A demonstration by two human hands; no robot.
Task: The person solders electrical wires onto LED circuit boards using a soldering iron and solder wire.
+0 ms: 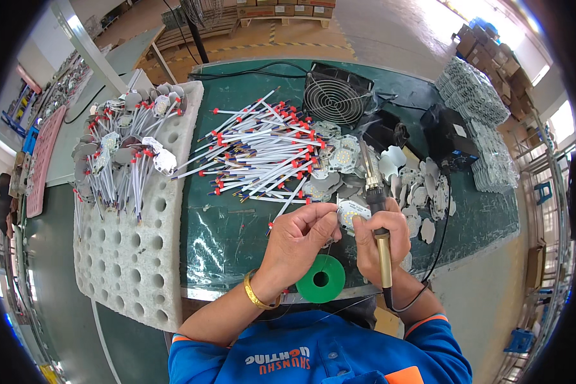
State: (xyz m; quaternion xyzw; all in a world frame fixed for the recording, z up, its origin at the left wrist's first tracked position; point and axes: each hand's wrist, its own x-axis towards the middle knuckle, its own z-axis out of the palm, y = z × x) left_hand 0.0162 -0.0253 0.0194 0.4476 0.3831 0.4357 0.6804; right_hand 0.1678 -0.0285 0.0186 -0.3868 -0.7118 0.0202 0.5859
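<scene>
My left hand (303,238) is closed in a pinch, its fingertips at the left edge of a small white LED board (352,214). A thin wire runs near those fingers, above a green spool (320,279) at the table's front edge. My right hand (384,238) grips a soldering iron (382,246) with a gold-coloured handle end, its tip pointing away from me. The right thumb also presses on the board's lower right edge. Beyond my hands lies a pile of white wired sticks (262,153) with red caps, and beside it loose LED boards (342,153).
A black fan (336,95) stands at the back of the green table (217,246). Grey metal plates (422,192), a black box-shaped unit (450,136) and stacked boards (470,93) lie right. At left, a white foam tray (125,256) with holes bears a bundle of wired parts (118,153).
</scene>
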